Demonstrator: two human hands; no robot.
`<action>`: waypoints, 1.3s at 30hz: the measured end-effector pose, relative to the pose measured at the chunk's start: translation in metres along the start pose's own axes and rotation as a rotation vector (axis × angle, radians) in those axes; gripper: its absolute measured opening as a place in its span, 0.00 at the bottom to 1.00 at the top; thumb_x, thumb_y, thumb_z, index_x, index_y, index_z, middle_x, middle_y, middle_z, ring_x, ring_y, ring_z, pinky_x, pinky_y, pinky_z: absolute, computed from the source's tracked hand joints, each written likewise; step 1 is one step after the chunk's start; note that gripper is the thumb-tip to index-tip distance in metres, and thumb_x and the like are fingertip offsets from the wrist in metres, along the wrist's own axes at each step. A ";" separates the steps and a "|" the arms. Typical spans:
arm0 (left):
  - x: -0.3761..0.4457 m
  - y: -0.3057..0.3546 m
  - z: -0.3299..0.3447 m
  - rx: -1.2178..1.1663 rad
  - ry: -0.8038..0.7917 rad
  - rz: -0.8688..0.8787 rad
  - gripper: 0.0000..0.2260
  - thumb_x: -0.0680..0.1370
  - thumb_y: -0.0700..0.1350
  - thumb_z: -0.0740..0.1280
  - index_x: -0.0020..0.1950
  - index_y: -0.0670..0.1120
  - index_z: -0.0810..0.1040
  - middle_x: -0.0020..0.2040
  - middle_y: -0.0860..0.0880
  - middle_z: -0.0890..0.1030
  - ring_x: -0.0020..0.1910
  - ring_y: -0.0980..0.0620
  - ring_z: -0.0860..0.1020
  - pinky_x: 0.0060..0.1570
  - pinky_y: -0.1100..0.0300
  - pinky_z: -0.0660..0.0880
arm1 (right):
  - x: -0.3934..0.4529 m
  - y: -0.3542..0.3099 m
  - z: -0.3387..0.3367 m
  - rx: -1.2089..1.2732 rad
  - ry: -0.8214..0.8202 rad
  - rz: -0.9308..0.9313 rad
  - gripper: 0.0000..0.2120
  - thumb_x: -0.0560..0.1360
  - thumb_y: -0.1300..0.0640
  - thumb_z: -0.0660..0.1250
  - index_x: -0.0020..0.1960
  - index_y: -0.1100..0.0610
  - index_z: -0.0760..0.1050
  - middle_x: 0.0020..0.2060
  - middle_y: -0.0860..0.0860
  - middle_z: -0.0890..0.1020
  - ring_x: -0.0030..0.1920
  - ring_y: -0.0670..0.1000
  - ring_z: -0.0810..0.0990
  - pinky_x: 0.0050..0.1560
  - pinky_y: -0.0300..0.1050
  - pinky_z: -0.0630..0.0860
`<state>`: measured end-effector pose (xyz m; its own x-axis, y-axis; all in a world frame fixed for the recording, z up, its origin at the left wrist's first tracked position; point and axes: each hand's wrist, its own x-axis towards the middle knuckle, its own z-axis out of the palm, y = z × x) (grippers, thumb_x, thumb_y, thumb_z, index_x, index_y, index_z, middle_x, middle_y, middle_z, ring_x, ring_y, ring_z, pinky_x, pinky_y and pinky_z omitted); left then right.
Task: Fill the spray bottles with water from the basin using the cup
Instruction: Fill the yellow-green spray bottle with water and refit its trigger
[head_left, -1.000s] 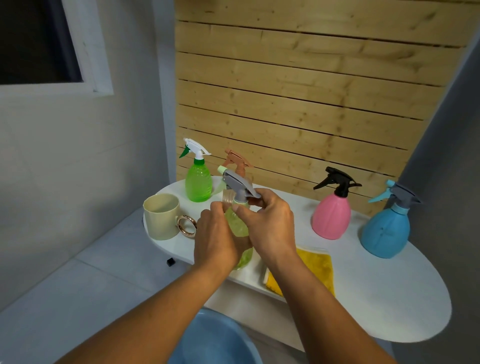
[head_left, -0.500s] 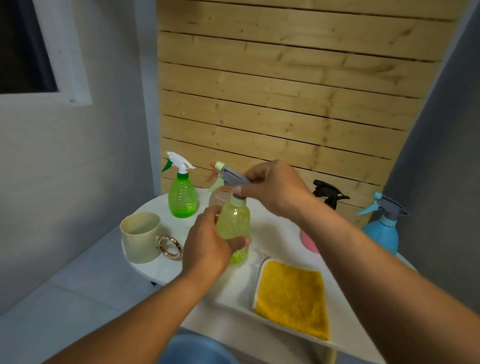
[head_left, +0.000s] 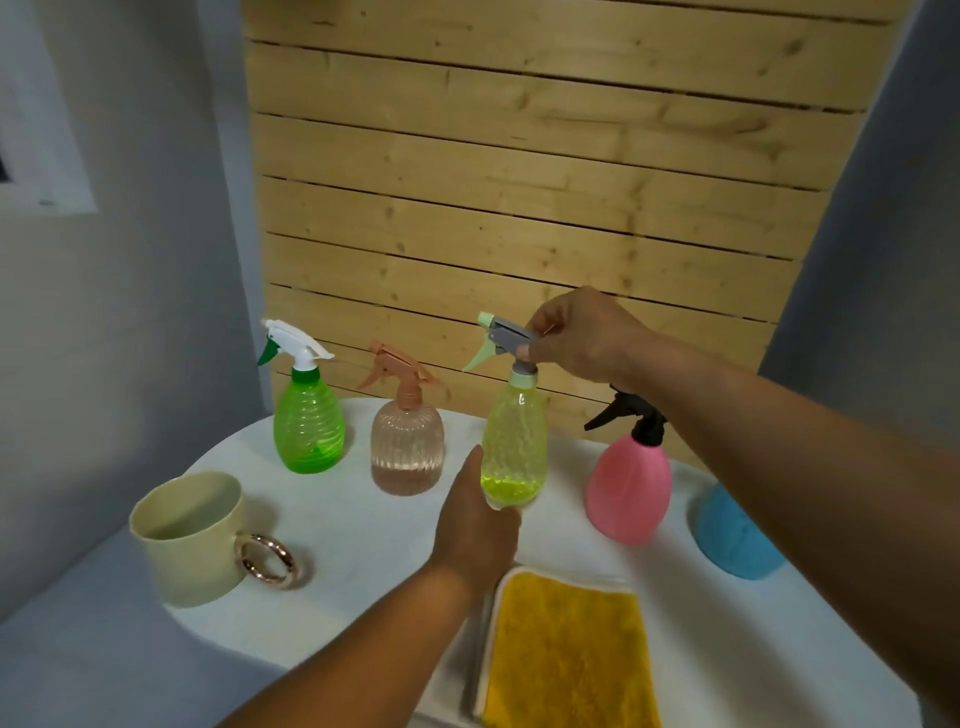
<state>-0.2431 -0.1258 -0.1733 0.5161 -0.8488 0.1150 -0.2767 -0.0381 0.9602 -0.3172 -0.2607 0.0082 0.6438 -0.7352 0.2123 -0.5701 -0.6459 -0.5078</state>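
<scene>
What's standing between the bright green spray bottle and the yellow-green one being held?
In the head view, the peach-coloured spray bottle stands between the bright green bottle and the yellow-green bottle, upright on the white table, touching neither.

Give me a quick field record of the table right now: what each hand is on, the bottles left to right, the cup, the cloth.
left hand: at the base of the yellow-green bottle
right hand: grip on that bottle's grey trigger head
bottles, left to right: green bottle, clear peach bottle, yellow-green, pink bottle, blue bottle partly hidden by the right arm
spray heads: on every bottle whose top shows
cup: upright, near left of the table, ring handle toward the cloth
yellow cloth: flat at the near edge
basin: not in view
</scene>
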 end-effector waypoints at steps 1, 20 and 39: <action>0.002 0.000 0.002 -0.026 -0.004 0.012 0.21 0.78 0.31 0.63 0.65 0.52 0.76 0.57 0.51 0.82 0.58 0.52 0.79 0.52 0.64 0.74 | 0.004 0.006 0.003 -0.002 0.011 0.004 0.07 0.73 0.50 0.77 0.46 0.53 0.84 0.36 0.48 0.79 0.38 0.50 0.74 0.38 0.42 0.68; 0.008 -0.007 0.010 -0.014 -0.146 0.060 0.28 0.77 0.31 0.65 0.72 0.55 0.70 0.61 0.53 0.79 0.60 0.58 0.77 0.47 0.75 0.70 | 0.010 0.036 0.010 -0.006 -0.019 0.006 0.09 0.73 0.50 0.77 0.50 0.53 0.83 0.37 0.48 0.79 0.36 0.47 0.73 0.36 0.42 0.68; 0.017 -0.013 0.010 0.040 -0.085 0.070 0.21 0.74 0.47 0.72 0.66 0.52 0.75 0.57 0.52 0.82 0.56 0.53 0.81 0.54 0.62 0.78 | 0.006 0.034 0.014 0.033 0.003 0.050 0.10 0.73 0.52 0.77 0.50 0.57 0.83 0.36 0.50 0.79 0.35 0.51 0.75 0.35 0.43 0.70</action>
<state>-0.2392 -0.1450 -0.1868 0.4242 -0.8917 0.1577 -0.3425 0.0032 0.9395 -0.3254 -0.2840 -0.0189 0.6131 -0.7672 0.1883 -0.5848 -0.6010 -0.5448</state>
